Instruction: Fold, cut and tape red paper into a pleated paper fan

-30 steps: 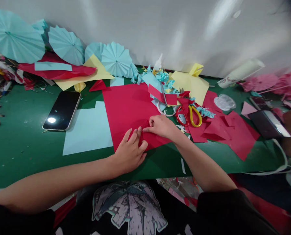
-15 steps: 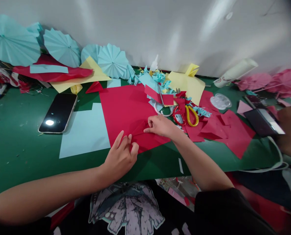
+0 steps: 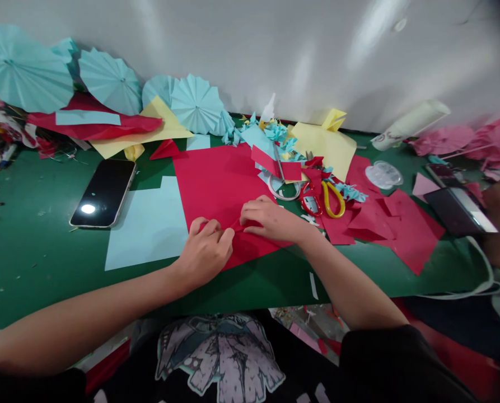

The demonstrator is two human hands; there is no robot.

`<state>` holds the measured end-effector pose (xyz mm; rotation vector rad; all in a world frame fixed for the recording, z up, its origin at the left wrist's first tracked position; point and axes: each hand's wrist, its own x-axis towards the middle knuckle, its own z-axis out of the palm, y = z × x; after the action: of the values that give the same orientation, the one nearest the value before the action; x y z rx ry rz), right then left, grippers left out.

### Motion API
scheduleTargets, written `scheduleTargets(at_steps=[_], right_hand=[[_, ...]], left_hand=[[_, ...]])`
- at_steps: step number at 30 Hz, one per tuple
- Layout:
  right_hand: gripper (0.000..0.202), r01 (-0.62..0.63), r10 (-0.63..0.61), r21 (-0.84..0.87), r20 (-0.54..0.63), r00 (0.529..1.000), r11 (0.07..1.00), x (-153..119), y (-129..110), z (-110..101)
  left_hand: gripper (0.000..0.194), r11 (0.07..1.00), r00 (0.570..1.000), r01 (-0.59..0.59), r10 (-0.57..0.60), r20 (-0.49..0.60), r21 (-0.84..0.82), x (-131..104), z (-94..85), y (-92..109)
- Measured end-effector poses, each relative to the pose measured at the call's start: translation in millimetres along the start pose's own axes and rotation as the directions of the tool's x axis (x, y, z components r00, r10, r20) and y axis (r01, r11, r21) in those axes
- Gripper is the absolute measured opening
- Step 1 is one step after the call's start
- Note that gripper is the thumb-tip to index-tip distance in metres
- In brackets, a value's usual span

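Past the right hand (image 3: pixel 267 218), to its right, lie scissor handles, the nearer red (image 3: pixel 319 210), the farther yellow (image 3: pixel 327 197); a smartphone (image 3: pixel 103 193) lies well left of the left hand (image 3: pixel 205 252). Between both hands, the right fingers pinch a folded red paper (image 3: pixel 236 225), its visible part slanting from left thumb toward right fingertips; the left hand curls against it, grip hidden. Beneath: a red sheet (image 3: pixel 216 173), green surface (image 3: pixel 253 288).
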<state>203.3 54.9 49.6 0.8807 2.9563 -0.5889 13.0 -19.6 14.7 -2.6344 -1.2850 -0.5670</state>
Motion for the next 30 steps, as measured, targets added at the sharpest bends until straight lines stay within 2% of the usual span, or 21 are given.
scheduleTargets(at_steps=[5,11,15,18,24,30], right_hand=[[0.017,0.046,-0.047,-0.048,-0.016,0.999,0.998,0,5,3],[0.021,0.108,-0.116,-0.153,-0.043,0.992,0.982,2,5,7],[0.022,0.173,-0.191,-0.202,-0.072,0.979,0.964,2,3,11],[0.025,0.194,-0.215,-0.268,-0.051,0.975,0.944,1,-2,13],[0.029,0.129,-0.165,-0.377,-0.064,0.984,0.917,-9,-5,13],[0.026,0.073,-0.103,-0.353,-0.066,0.993,0.933,-23,8,6]], left_hand=[[0.022,0.998,1.0,0.003,-0.001,0.018,-0.065,3,4.8,-3],[0.021,0.99,0.996,0.063,-0.054,0.077,-0.128,7,6.2,-8],[0.023,0.988,0.998,-0.034,0.041,0.044,-0.148,6,8.5,-11],[0.024,0.988,0.993,-0.118,0.12,0.014,-0.098,3,11.9,-10],[0.025,0.961,0.964,-0.264,0.266,-0.005,0.087,-2,13.3,-7],[0.029,0.941,0.947,-0.321,0.318,0.044,0.11,-1,8.3,-9]])
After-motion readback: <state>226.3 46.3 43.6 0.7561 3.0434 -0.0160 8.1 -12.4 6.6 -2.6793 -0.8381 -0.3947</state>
